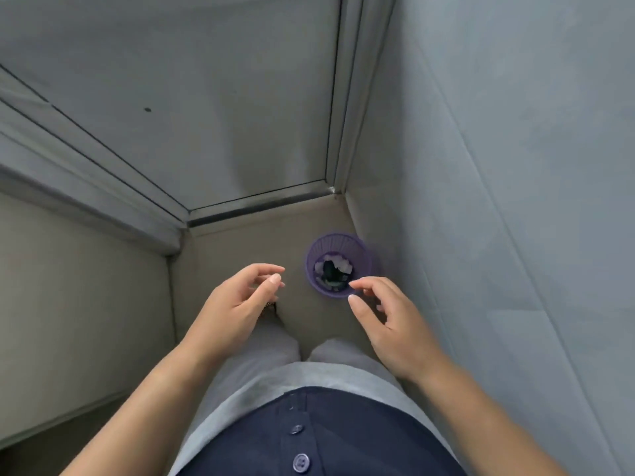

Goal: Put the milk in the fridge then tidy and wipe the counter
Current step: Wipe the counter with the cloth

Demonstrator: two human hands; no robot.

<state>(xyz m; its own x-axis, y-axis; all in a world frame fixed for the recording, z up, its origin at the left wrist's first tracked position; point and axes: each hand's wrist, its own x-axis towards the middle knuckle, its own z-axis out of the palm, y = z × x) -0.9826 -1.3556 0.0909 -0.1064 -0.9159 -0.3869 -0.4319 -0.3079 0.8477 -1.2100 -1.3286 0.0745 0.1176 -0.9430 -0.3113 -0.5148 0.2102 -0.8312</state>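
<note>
You are looking straight down at the floor point(240, 249) in a narrow corner, and nothing here shows the milk, the fridge or the counter, so you cannot confirm from this view whether the milk has gone in or the counter has been wiped. My reading is that you are in the tidying part, dropping scraps into the bin, with the wipe unproven either way.

At the left edge of the floor runs a pale cabinet side point(79, 297), and beyond it a grey door point(206, 97) closes off the far edge. Your left hand point(237, 300) hangs over the floor near its middle, fingers loosely curled and partly spread, thumb and forefinger close but not pinched, holding nothing. Below it your grey trouser legs point(275, 348) and dark buttoned shirt point(326, 438) fill the near side.

Further right, the purple mesh wastebasket point(319, 249) stands in the far right corner of the floor, just beside the grey wall point(498, 166). It is slightly blurred; inside lie crumpled pale and dark scraps, too unclear to name. Your right hand point(391, 324) hovers over its near rim, fingers open and relaxed, empty, fingertips above the basket's mouth.
</note>
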